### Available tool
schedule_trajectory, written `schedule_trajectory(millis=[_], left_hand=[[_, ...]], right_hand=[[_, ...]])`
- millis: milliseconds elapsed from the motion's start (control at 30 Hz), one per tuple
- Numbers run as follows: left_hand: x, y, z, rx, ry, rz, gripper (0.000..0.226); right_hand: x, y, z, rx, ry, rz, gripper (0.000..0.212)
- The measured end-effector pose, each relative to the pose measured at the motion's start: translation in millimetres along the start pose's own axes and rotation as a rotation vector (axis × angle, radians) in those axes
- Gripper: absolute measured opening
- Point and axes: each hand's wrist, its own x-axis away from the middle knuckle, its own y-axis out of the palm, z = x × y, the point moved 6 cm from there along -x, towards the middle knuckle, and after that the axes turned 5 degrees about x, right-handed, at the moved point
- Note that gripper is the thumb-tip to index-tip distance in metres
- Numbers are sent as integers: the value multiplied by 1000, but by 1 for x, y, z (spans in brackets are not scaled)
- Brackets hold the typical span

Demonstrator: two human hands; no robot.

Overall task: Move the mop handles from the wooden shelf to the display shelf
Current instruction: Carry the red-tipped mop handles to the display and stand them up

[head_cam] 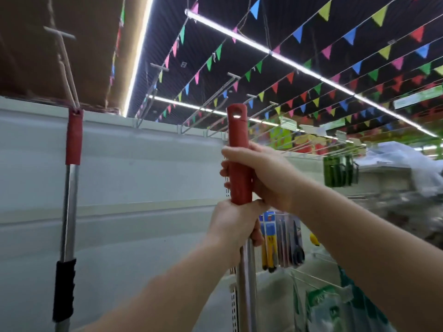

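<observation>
I hold a mop handle (pixel 238 130) upright in front of the white display shelf (pixel 134 168); it has a red grip with a hanging hole at the top and a metal pole below. My right hand (pixel 261 174) grips the red part. My left hand (pixel 233 226) grips the pole just under the red grip. A second mop handle (pixel 72 164), with a red top, metal pole and black foam sleeve, hangs from a wire hook (pixel 67 68) at the shelf's top left. The held handle's hole is level with the shelf's top edge, between empty wire hooks (pixel 208 99).
Several empty wire hooks stick out along the shelf's top rail. Packaged knives and scissors (pixel 282 243) hang low right of the pole, with green packets (pixel 335 305) below. Dark green items (pixel 340 171) hang further right. Coloured bunting and strip lights cross the ceiling.
</observation>
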Motion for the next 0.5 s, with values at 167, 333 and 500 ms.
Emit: schedule_trajectory(millis=[167,333,500], left_hand=[[-26,14,-11,-106,-18,148,16],[-49,20,-4,-176,4,275,15],[-74,12,14,-160,26,362,17]], right_hand=[[-15,-31,29,86,-15,31,14],[-42,-52,33,88,-96,16,5],[-74,-53,22,99,-196,3,17]])
